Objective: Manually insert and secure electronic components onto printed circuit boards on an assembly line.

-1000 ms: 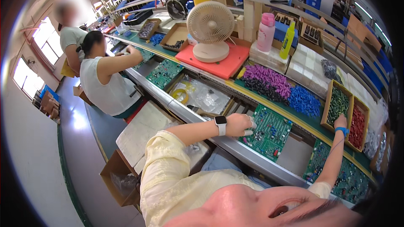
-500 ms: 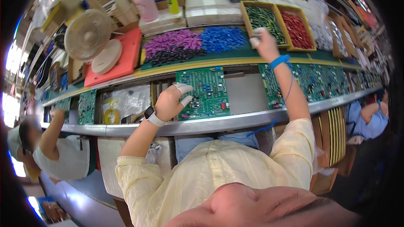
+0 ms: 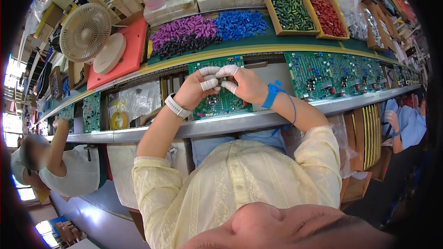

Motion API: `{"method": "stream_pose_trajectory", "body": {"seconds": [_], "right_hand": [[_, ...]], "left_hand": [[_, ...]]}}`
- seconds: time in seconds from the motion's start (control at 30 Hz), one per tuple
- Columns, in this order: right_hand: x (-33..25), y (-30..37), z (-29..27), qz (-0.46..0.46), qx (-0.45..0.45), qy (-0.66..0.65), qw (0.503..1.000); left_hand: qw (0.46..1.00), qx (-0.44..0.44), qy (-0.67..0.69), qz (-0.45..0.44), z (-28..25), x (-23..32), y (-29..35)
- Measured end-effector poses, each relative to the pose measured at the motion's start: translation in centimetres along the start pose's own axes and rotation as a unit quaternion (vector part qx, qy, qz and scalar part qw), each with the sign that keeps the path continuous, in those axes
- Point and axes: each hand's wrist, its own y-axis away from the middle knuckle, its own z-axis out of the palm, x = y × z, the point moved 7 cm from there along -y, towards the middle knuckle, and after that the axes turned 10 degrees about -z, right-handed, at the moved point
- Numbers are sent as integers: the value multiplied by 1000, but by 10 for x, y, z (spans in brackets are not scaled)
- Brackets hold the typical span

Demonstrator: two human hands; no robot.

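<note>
My left hand [image 3: 197, 89] and my right hand [image 3: 243, 83] meet over a green circuit board [image 3: 220, 101] on the conveyor line. Both wear white finger cots. Their fingertips pinch a small component [image 3: 223, 79] between them just above the board. A white watch is on my left wrist and a blue strap [image 3: 272, 93] with a cord on my right. Beyond the board lie heaps of purple parts [image 3: 181, 29], black parts [image 3: 184, 45] and blue parts [image 3: 240, 21].
Cardboard trays of green parts [image 3: 289, 6] and red parts [image 3: 326, 14] stand at the back right. More circuit boards [image 3: 332, 74] run along the line to the right. A white fan [image 3: 86, 31] stands on a red pad at left. Co-workers sit at left [image 3: 64, 166] and right [image 3: 406, 124].
My right hand has come back from the tray of green parts to the board and now meets my left hand there. The view has shifted slightly.
</note>
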Motion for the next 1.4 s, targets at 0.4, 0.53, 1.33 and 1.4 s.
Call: {"method": "stream_pose_trajectory", "body": {"seconds": [0.4,0.53,1.33,1.4], "right_hand": [[18,5,10,6,-59,103,993],[26,9,16,45,-61,66,995],[31,14,17,110,-136,70,982],[33,14,22,59,-144,98,983]], "left_hand": [[841,228,-490,27,-38,11,31],[766,195,-598,133,-20,10,26],[648,194,-709,202,6,1,21],[637,180,-715,225,9,-2,21]]}}
